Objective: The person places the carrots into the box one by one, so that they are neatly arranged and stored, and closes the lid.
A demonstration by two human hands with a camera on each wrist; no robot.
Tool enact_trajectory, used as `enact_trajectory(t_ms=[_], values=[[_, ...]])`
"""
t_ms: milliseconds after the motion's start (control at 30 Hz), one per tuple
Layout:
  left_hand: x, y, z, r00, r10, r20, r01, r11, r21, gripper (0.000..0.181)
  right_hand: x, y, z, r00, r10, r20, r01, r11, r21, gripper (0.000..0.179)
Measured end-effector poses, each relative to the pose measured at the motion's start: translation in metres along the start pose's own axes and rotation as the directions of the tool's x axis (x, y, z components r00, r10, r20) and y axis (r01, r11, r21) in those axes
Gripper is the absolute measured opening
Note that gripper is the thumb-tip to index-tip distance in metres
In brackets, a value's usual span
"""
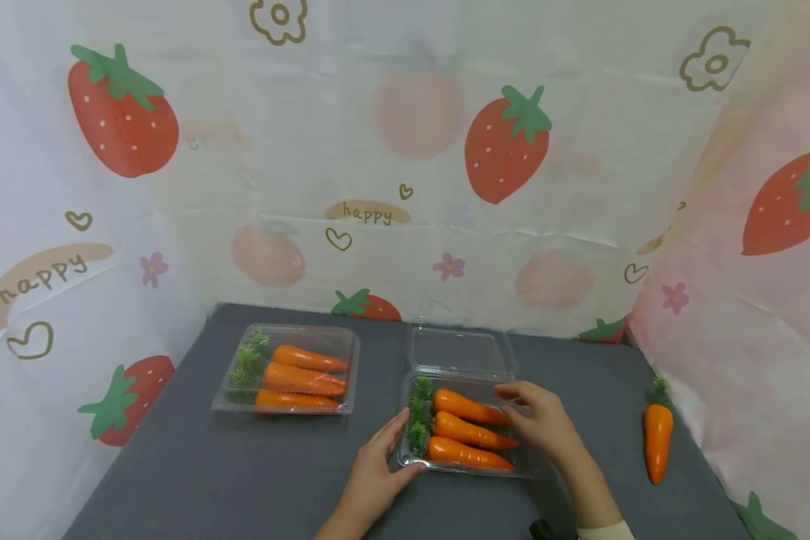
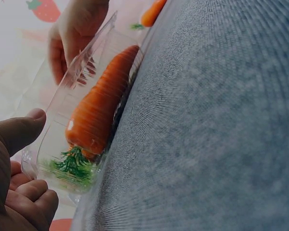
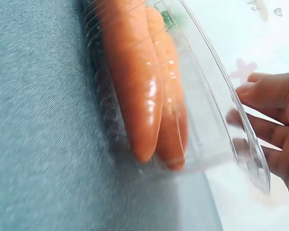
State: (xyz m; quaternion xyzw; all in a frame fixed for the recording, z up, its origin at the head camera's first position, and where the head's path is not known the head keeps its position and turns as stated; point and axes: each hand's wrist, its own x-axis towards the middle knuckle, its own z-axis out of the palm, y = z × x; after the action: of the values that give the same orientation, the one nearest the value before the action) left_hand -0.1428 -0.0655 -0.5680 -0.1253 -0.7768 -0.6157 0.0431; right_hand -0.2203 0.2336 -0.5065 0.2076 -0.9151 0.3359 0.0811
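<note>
A clear plastic clamshell box (image 1: 469,470) holds three orange carrots with green tops, lying side by side, tops at the left. Its hinged lid (image 1: 460,352) lies back behind it. At the box's front left corner my left hand (image 1: 374,469) holds the edge, its thumb at the front and its fingers along the left side. Over the right end is my right hand (image 1: 543,420), its loosely bent fingers close above the carrot tips with nothing held. In the right wrist view these fingers (image 3: 267,127) show partly through the clear rim.
A second clear box (image 1: 354,375), lid down, stands at the left with carrots inside. One loose carrot (image 1: 658,442) lies near the right edge of the grey table (image 1: 256,480). Strawberry-print curtains (image 1: 405,150) hang behind and at both sides.
</note>
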Motion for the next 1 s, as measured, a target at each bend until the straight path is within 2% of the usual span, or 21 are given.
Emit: enact_trajectory(t_ms=[133,300,467,667,767,867,1000], values=[[0.0,0.001,0.0,1.0,-0.008,0.0,0.008,1.0,0.011,0.087,-0.009,0.006,-0.004,0.994,-0.026,-0.107,0.022,0.999,-0.035,0.033],[-0.001,0.0,0.001,1.0,-0.006,-0.005,0.006,1.0,0.014,0.087,-0.02,0.016,-0.009,0.976,-0.057,-0.212,0.047,0.997,-0.053,0.032],[-0.001,0.0,0.0,1.0,-0.007,0.0,0.007,1.0,0.009,0.087,-0.03,0.027,-0.009,0.954,-0.069,-0.291,0.05,0.996,-0.07,0.034],[-0.001,0.0,-0.001,1.0,0.013,-0.022,-0.013,1.0,0.023,0.086,-0.034,0.035,-0.005,0.932,-0.074,-0.354,0.067,0.997,-0.03,0.034],[-0.001,0.001,-0.001,1.0,0.012,-0.028,-0.011,0.999,0.038,0.086,-0.035,0.038,-0.004,0.929,-0.054,-0.367,0.045,0.998,-0.033,0.034],[0.0,0.002,0.0,1.0,-0.002,-0.02,0.003,0.999,0.043,0.087,-0.039,0.042,-0.005,0.915,-0.024,-0.402,-0.002,0.998,-0.064,0.033],[0.0,0.002,0.003,1.0,0.005,-0.021,-0.004,0.999,0.045,0.086,-0.046,0.05,-0.011,0.879,0.005,-0.477,-0.054,0.995,-0.089,0.031]])
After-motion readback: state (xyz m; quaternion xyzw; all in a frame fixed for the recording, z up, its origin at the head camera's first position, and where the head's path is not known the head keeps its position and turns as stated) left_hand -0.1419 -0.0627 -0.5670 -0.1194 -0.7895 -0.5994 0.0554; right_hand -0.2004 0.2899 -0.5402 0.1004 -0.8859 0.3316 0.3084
